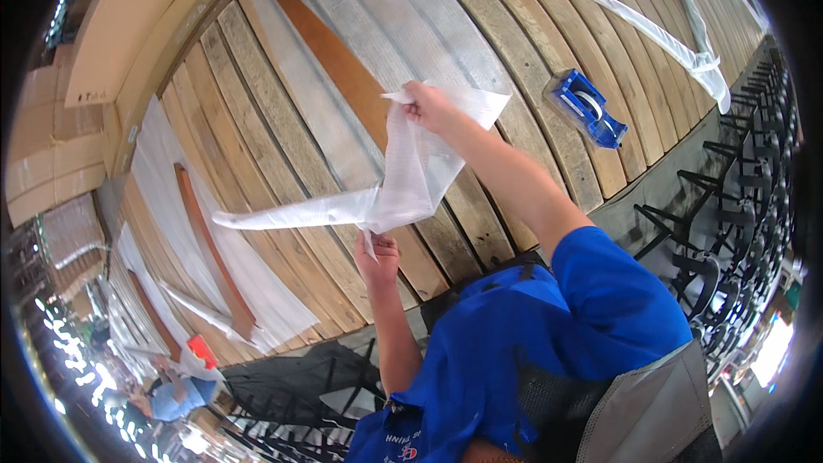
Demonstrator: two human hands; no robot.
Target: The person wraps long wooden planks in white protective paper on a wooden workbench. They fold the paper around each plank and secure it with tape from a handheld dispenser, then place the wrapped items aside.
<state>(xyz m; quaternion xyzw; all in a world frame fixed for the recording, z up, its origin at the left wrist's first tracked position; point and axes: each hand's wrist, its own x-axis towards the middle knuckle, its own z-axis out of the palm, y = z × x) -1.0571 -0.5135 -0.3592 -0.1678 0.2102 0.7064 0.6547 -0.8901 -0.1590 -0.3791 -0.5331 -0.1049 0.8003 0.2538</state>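
Observation:
A brown, flat, wood-like strip (330,50) lies slanting away from me on a translucent white foam sheet (437,13). Its near end disappears under crumpled white wrap (410,176). From that corner a leg covered in the same wrap (296,213) reaches left; whether it joins the brown strip under the foam cannot be seen. My right hand (426,108) is closed on the upper edge of the wrap, beside the brown strip. Closer to me, my left hand (378,259) pinches a loose lower corner of it.
A blue tape dispenser (590,110) sits right on the slatted wooden table (531,51). Beyond it lies a wrapped angled piece (660,39). At left, another brown strip (210,240) rests on foam. Cardboard boxes (129,26), black metal frames (711,231) and another person (176,394) are around the table.

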